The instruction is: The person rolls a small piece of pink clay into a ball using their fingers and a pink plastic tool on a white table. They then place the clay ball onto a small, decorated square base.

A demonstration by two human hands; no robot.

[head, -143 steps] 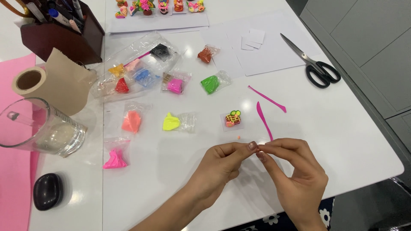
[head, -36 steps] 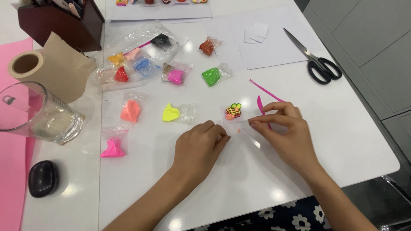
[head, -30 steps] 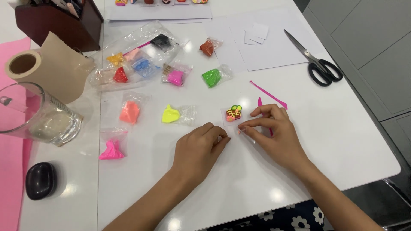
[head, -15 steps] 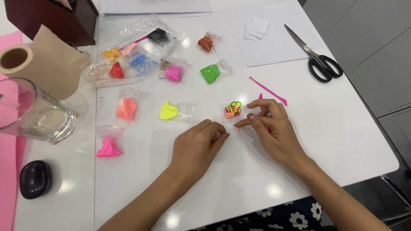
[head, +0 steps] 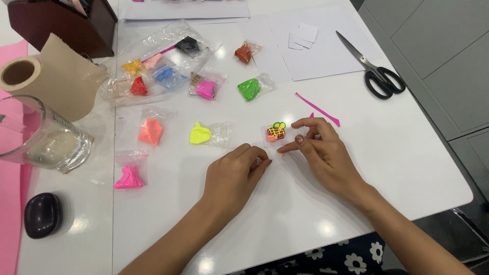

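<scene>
On white table [head: 407, 168], one clay figure [head: 275, 132], right hand [head: 326, 155] fingertips touching it, left hand [head: 234, 175] loosely curled, empty.

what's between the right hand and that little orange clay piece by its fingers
Nothing visible. The right hand rests beside the small clay piece, its fingertips just short of it, with only bare white table between. The left hand lies below, out of the way.

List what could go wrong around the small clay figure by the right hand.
1. The right hand has its fingertips right beside the small clay figure; a firm press might dent its soft details.
2. The left hand rests curled close by, so a sideways slide could nudge the figure.
3. The pink tool lies just behind the right hand and may get knocked toward the table edge.
</scene>
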